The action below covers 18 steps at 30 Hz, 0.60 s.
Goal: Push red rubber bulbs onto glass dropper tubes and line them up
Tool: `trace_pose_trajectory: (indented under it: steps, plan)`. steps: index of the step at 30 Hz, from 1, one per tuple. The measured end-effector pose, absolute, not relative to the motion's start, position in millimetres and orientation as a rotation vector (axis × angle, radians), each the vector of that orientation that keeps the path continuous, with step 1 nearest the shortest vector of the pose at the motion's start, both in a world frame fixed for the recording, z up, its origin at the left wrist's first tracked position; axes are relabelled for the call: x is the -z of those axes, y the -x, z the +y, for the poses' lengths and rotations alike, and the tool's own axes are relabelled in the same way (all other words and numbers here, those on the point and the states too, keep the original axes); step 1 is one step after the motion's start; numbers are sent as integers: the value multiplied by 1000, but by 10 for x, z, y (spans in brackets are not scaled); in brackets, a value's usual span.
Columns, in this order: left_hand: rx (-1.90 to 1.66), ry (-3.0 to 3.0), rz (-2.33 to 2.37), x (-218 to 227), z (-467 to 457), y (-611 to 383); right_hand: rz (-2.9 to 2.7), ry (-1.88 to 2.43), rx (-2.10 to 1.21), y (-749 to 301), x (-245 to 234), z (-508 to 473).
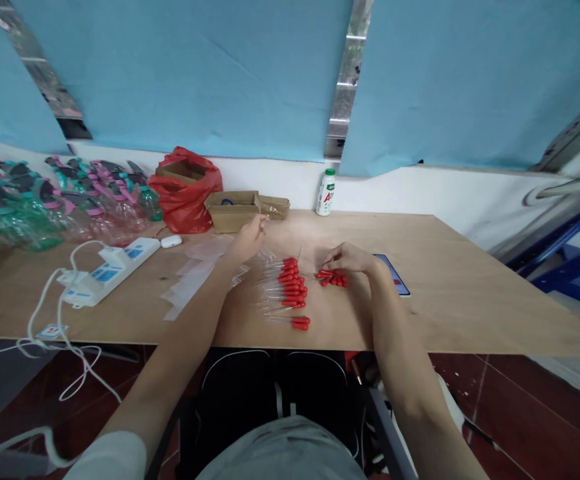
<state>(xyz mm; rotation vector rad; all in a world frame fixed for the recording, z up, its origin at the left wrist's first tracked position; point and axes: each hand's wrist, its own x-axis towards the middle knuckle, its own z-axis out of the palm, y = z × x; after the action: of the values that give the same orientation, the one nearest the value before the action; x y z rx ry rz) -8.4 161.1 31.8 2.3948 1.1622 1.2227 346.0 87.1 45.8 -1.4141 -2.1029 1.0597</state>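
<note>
My left hand [249,240] is raised above the table with its fingers curled together, close to the cardboard box; what is between them is too small to make out. On the right, my right hand [346,257] reaches down with thumb and fingers pinched on a red rubber bulb [324,273] at the edge of a small pile of loose red bulbs [339,280]. Between my hands lies a column of glass droppers with red bulbs [293,287], their clear tubes pointing left. A few bare glass tubes [267,253] rest beyond them, near my left wrist.
Clear plastic bags [190,283] lie under my left forearm. Behind stand an open cardboard box [233,212], a red plastic bag [186,193] and a white bottle [326,193]. Left are a power strip [115,270] and several spray bottles [95,207]; a phone [393,275] lies right.
</note>
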Motion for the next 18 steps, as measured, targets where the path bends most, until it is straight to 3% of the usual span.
trace_pose_trajectory:
  steps: [8,18]
  plan:
    - [-1452,-2038,1195,-414,1518,113,-2024,1305,-986,-3408,-487,857]
    - [-1377,-2273,1211,-339,1395,-58,-1893,1269,-1040,-3308,-400,890]
